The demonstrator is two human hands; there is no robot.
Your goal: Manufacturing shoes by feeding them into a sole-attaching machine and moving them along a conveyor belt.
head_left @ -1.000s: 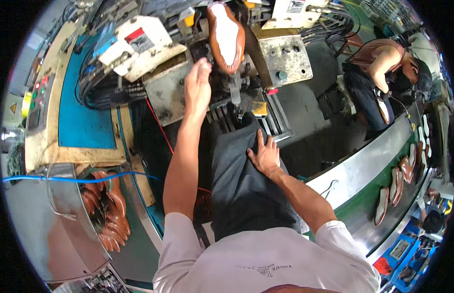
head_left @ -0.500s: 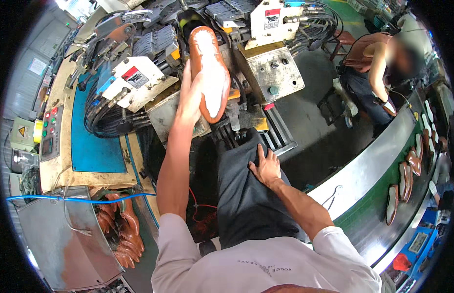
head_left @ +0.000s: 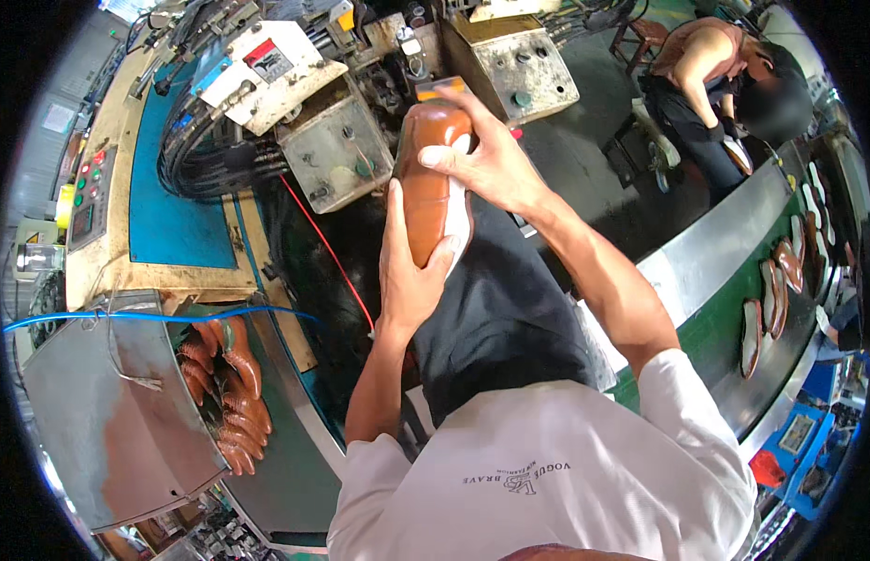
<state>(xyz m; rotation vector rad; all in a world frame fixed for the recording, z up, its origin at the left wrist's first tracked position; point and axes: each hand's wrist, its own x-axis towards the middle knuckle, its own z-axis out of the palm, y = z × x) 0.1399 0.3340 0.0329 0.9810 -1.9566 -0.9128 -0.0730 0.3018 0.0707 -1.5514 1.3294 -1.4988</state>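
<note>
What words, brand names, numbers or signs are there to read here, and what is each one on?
Without copying any wording, here is where it shows:
White T-shirt: dark lettering around an emblem, readable.
White machine housing: red-and-white label with a dark pictogram; any small print is unreadable.
Control panel: any markings too small to read.
Brown shoe: no lettering visible.
</note>
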